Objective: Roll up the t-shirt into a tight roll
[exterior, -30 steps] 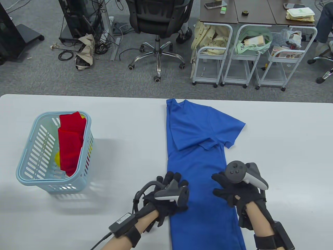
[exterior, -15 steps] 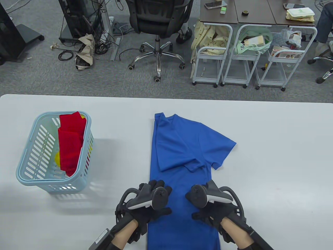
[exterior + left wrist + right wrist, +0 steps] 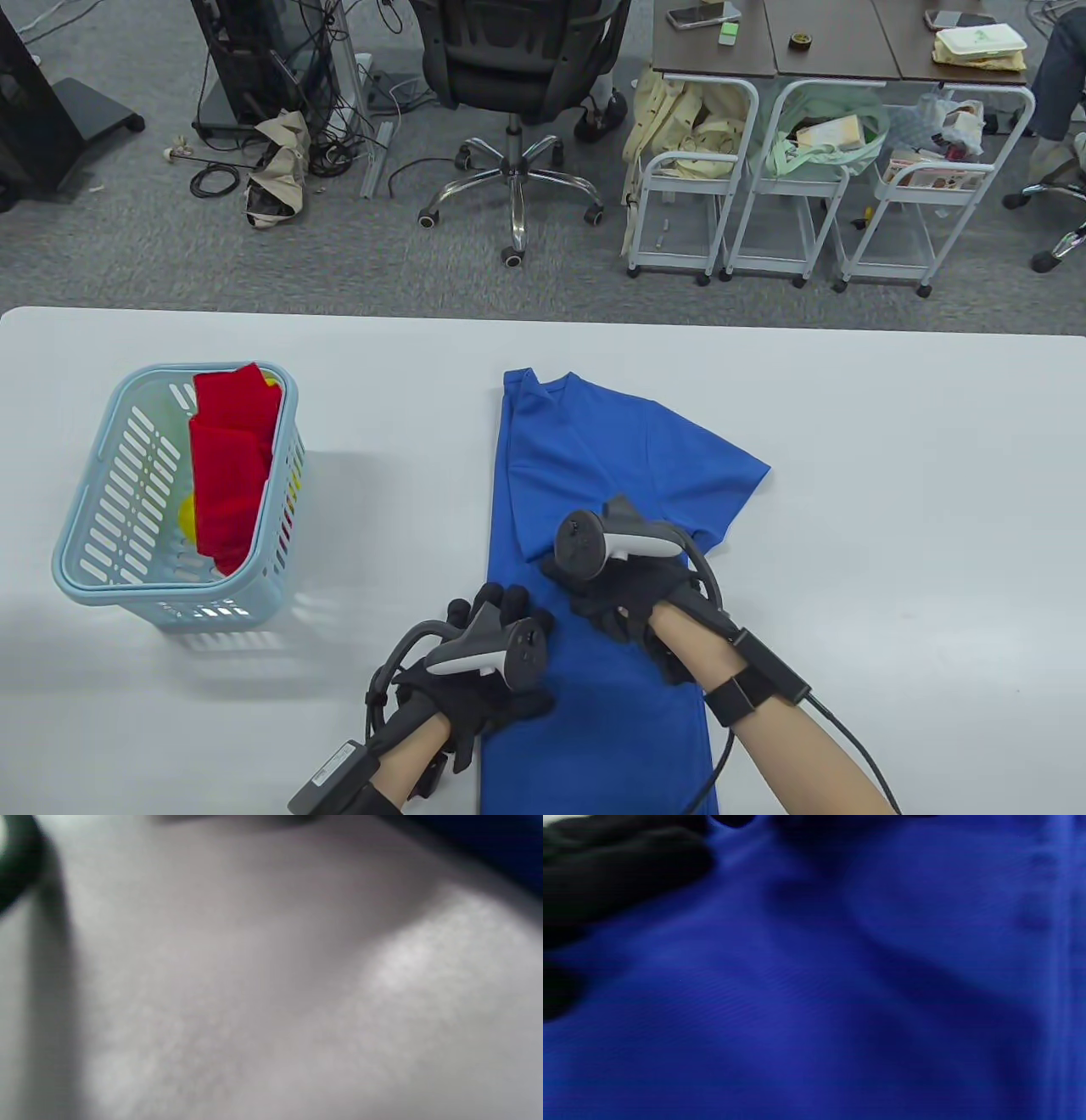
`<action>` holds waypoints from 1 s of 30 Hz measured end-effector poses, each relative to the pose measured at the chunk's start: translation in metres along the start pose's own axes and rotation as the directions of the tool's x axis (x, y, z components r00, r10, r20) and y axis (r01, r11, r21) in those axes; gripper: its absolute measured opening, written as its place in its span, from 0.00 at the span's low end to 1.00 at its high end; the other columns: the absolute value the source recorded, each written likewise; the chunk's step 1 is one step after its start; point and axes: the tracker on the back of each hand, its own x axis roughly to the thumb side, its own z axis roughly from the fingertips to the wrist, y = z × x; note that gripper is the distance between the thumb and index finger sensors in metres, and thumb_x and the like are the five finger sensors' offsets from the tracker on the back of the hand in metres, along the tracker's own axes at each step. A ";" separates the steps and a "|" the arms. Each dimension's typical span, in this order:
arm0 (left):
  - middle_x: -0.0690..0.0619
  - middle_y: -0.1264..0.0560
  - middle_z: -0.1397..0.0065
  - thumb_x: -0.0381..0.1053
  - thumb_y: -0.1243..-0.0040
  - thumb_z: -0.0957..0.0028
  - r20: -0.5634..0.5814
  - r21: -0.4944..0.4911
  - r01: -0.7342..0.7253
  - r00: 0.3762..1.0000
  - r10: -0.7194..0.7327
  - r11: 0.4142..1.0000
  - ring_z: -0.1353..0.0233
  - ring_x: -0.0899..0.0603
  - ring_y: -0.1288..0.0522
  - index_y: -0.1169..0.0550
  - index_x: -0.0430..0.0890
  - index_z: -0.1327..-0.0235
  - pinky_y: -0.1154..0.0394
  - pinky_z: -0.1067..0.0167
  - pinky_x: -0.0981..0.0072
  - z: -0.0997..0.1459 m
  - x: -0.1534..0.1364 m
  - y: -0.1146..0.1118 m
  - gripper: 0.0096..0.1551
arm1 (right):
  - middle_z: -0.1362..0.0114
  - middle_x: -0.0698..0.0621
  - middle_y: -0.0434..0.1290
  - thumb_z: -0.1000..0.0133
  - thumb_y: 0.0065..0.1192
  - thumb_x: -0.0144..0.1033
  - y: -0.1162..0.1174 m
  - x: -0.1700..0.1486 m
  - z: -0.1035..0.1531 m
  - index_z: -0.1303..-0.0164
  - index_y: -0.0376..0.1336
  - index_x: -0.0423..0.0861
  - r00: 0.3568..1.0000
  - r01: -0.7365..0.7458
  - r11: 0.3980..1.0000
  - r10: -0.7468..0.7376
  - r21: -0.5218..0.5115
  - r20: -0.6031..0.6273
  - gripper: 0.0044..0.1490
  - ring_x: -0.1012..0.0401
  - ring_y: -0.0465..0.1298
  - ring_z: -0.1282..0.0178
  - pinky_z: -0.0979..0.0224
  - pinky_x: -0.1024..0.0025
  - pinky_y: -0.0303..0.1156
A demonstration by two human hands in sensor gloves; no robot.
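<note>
— What was the t-shirt (image 3: 585, 475) made of?
— Matt blue cloth with a fine knit (the right wrist view showed faint ribbing).
— And the rest?
— The table (image 3: 891, 509) looked smooth and matt white; the basket (image 3: 102, 518) was slotted pale-blue plastic holding red cloth (image 3: 233, 463).

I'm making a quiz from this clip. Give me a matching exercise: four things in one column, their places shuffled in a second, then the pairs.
Things:
1. t-shirt
2. red cloth
3. left hand
4. right hand

Places:
A. in the basket
B. at the shirt's left edge
C. flat on the table
D. on the shirt's middle, under the sleeve

Pairs: 1-C, 2-A, 3-B, 4-D
</note>
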 end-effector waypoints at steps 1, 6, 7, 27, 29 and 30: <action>0.44 0.89 0.26 0.77 0.85 0.51 0.003 -0.007 -0.002 1.000 0.002 1.000 0.25 0.31 0.85 0.84 0.55 0.32 0.76 0.30 0.33 0.000 -0.001 -0.001 0.52 | 0.13 0.50 0.28 0.35 0.39 0.47 -0.004 -0.012 -0.006 0.15 0.29 0.57 0.996 -0.002 1.000 0.002 -0.001 -0.088 0.42 0.47 0.29 0.12 0.18 0.42 0.35; 0.44 0.90 0.27 0.78 0.85 0.51 0.006 -0.029 -0.020 1.000 0.020 0.999 0.26 0.31 0.87 0.85 0.55 0.33 0.78 0.32 0.34 0.000 -0.001 -0.001 0.52 | 0.14 0.47 0.23 0.35 0.28 0.52 -0.019 -0.120 -0.014 0.16 0.25 0.54 0.820 0.153 0.984 -0.179 -0.093 -0.544 0.42 0.45 0.23 0.14 0.19 0.39 0.30; 0.44 0.90 0.27 0.78 0.85 0.51 0.006 -0.031 -0.021 1.000 0.022 0.999 0.27 0.31 0.87 0.85 0.55 0.33 0.78 0.32 0.34 0.000 -0.001 -0.001 0.52 | 0.14 0.45 0.23 0.35 0.27 0.53 -0.016 -0.140 -0.008 0.17 0.22 0.54 0.762 0.210 0.973 -0.224 -0.096 -0.607 0.43 0.44 0.22 0.14 0.20 0.39 0.30; 0.44 0.87 0.22 0.77 0.91 0.53 -0.096 0.052 -0.007 0.995 0.012 0.999 0.22 0.32 0.82 0.83 0.56 0.30 0.74 0.28 0.33 -0.013 -0.012 0.012 0.49 | 0.16 0.50 0.20 0.35 0.24 0.50 0.002 -0.125 0.005 0.19 0.20 0.55 0.860 0.236 0.967 -0.254 -0.097 -0.443 0.40 0.45 0.23 0.14 0.19 0.37 0.32; 0.44 0.87 0.23 0.77 0.91 0.52 -0.084 0.052 -0.020 0.996 0.025 0.998 0.22 0.32 0.82 0.83 0.56 0.30 0.74 0.28 0.33 -0.013 -0.013 0.011 0.49 | 0.17 0.50 0.18 0.35 0.22 0.51 0.004 -0.143 0.008 0.21 0.18 0.55 0.811 0.249 0.963 -0.265 -0.101 -0.522 0.40 0.46 0.21 0.14 0.19 0.37 0.31; 0.45 0.87 0.23 0.77 0.91 0.52 -0.080 0.050 -0.023 0.996 0.027 0.998 0.22 0.32 0.83 0.84 0.56 0.30 0.74 0.29 0.33 -0.013 -0.013 0.010 0.49 | 0.16 0.49 0.19 0.36 0.21 0.51 0.005 -0.153 0.010 0.22 0.17 0.54 0.784 0.246 0.965 -0.251 -0.088 -0.568 0.41 0.45 0.22 0.14 0.19 0.37 0.31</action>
